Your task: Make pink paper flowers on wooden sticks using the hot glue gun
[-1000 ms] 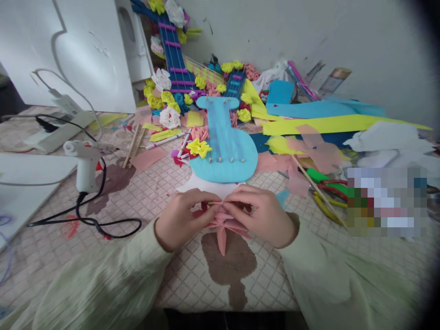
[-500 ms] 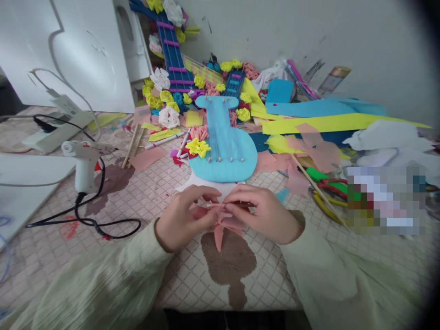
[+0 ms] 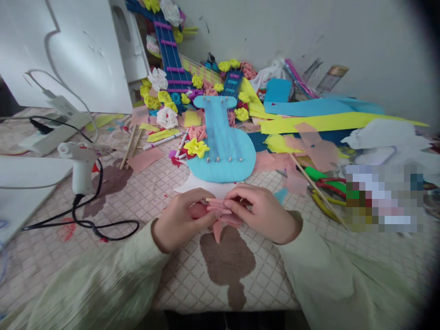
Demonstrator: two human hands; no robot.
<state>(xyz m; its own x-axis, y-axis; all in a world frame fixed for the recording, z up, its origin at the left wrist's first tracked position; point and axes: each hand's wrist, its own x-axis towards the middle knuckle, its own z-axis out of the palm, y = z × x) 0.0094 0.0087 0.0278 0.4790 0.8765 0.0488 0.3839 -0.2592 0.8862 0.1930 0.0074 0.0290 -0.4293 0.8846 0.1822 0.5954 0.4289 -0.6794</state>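
Two bare hands meet over a pale, quilted tablecloth (image 3: 185, 279) with a diamond grid, and between their fingertips we see a small bundle of folded salmon-pink paper (image 3: 220, 205). Our left hand (image 3: 182, 219) pinches its left part between thumb and fingers; our right hand (image 3: 264, 213) grips the opposite end with bent fingers and thumb. The layers stack as thin, soft-edged pleats, and one pointed flap hangs below, above a brown, irregular stain (image 3: 227, 256) on the cloth. Just beyond the hands lies a flat, light-blue, guitar-shaped cutout (image 3: 230, 169), round-bodied with a straight neck and a rounded crosspiece; small pale pegs stand in rows at both ends. A crinkled yellow paper flower (image 3: 196, 148) touches the left side of its body, below a clump of twisted pink paper (image 3: 197, 133). To the left we note a smooth white glue gun (image 3: 81, 172) with a looped black cord (image 3: 99, 227); to the right, a slim wooden stick (image 3: 316, 190) slants past a long yellow strip (image 3: 330, 123), set farther back. Behind, a dark-blue, strung neck (image 3: 168, 55) carries purple bars.
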